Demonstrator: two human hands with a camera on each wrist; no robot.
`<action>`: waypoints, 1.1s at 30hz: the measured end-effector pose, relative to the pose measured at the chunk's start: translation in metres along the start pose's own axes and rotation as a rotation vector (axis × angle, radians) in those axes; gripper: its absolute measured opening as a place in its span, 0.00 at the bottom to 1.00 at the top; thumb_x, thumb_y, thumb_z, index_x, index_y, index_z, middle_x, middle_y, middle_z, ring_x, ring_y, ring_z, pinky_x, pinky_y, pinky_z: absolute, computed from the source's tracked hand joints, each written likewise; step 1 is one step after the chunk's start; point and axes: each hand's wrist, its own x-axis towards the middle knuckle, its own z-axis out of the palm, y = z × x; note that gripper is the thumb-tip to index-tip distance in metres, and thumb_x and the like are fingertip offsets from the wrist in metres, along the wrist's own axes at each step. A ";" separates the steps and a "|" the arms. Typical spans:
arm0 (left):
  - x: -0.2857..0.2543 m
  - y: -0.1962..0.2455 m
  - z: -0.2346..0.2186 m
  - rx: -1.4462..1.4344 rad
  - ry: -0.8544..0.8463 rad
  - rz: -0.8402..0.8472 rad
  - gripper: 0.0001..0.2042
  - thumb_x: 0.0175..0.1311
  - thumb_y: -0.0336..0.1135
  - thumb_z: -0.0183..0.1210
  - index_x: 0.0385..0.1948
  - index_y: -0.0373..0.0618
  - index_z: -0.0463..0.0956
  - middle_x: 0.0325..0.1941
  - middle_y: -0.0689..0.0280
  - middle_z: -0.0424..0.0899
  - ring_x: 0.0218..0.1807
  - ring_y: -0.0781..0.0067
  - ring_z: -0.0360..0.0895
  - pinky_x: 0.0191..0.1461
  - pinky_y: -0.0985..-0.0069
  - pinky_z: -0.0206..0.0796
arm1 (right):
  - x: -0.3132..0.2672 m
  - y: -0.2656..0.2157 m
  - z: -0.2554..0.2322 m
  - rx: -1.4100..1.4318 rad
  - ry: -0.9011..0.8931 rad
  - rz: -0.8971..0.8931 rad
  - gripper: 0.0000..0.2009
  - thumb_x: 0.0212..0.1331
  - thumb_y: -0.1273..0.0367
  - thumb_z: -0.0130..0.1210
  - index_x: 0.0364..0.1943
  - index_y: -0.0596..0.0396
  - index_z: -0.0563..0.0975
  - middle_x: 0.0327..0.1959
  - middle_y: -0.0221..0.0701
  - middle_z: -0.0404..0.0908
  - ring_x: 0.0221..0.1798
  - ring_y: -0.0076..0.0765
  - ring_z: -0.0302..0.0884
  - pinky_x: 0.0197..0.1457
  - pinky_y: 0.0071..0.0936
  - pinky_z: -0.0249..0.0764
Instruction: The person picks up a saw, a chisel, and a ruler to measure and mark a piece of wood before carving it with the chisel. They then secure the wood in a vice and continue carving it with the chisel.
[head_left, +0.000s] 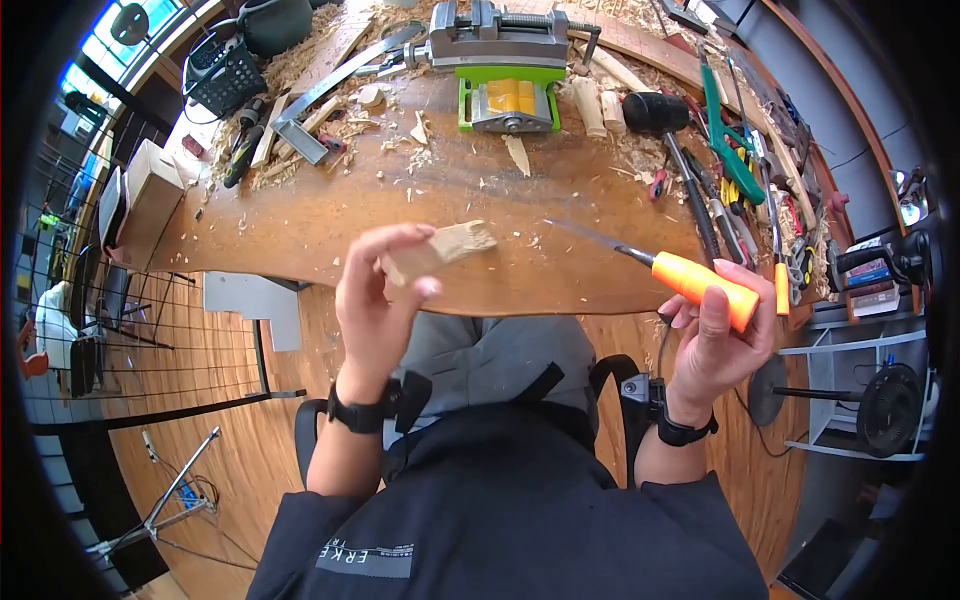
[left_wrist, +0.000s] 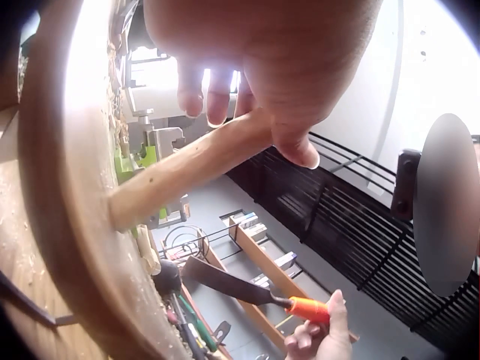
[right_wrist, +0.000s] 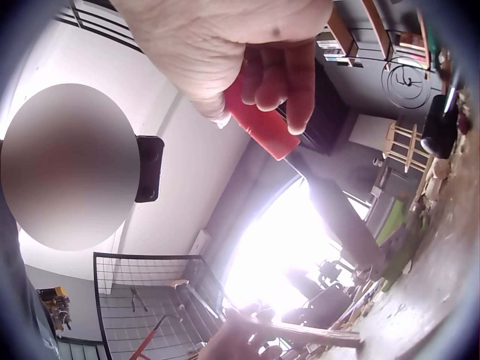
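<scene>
Between its thumb and fingers, the left hand (head_left: 372, 300) pinches a pale piece of wood (head_left: 462, 243), held over the front edge of the workbench (head_left: 350, 220). In the left wrist view the wood (left_wrist: 187, 169) looks like a long bar whose far end is by the bench edge. The right hand (head_left: 722, 335) grips the orange handle (head_left: 700, 285) of a chisel, its blade (head_left: 590, 235) pointing left toward the wood without touching it. In the right wrist view the chisel handle (right_wrist: 262, 127) is in the curled fingers.
A metal vise (head_left: 495, 50) with a green part (head_left: 512, 75) stands at the back of the bench. Shavings lie around it. A black mallet (head_left: 655, 112) and several tools are at the right; a square (head_left: 300, 140) and a basket (head_left: 222, 85) are at the left.
</scene>
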 end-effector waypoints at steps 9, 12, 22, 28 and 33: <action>-0.056 0.008 0.024 0.585 -0.043 0.114 0.23 0.48 0.24 0.70 0.50 0.39 0.77 0.51 0.53 0.80 0.50 0.52 0.80 0.52 0.67 0.75 | -0.013 -0.001 0.005 -0.060 -0.032 -0.039 0.17 0.56 0.68 0.68 0.41 0.64 0.73 0.31 0.39 0.78 0.23 0.28 0.77 0.26 0.20 0.74; -0.057 0.014 0.032 0.633 -0.216 0.090 0.24 0.50 0.23 0.67 0.53 0.38 0.76 0.57 0.52 0.76 0.53 0.52 0.78 0.54 0.67 0.74 | -0.018 0.001 0.002 -0.084 -0.042 -0.016 0.18 0.54 0.68 0.69 0.42 0.64 0.73 0.30 0.38 0.77 0.24 0.28 0.77 0.27 0.20 0.74; -0.044 0.002 0.079 0.693 -0.392 0.344 0.26 0.48 0.34 0.68 0.52 0.40 0.77 0.57 0.60 0.75 0.42 0.66 0.75 0.46 0.72 0.69 | -0.041 0.002 -0.006 -0.511 -0.302 -0.308 0.24 0.47 0.59 0.74 0.45 0.55 0.76 0.31 0.38 0.84 0.27 0.35 0.81 0.27 0.24 0.75; -0.047 -0.005 0.077 0.718 -0.334 0.478 0.20 0.50 0.34 0.68 0.47 0.40 0.80 0.52 0.62 0.80 0.48 0.66 0.76 0.50 0.69 0.69 | -0.046 0.001 -0.014 -0.491 -0.363 -0.277 0.21 0.50 0.65 0.72 0.45 0.55 0.76 0.31 0.38 0.83 0.27 0.36 0.82 0.28 0.25 0.75; -0.042 -0.019 0.084 0.581 -0.247 0.527 0.16 0.49 0.31 0.68 0.42 0.42 0.83 0.47 0.62 0.83 0.52 0.61 0.79 0.57 0.64 0.73 | -0.036 -0.018 -0.008 -0.585 -0.505 0.007 0.19 0.55 0.70 0.66 0.49 0.62 0.75 0.34 0.42 0.80 0.33 0.42 0.81 0.35 0.31 0.76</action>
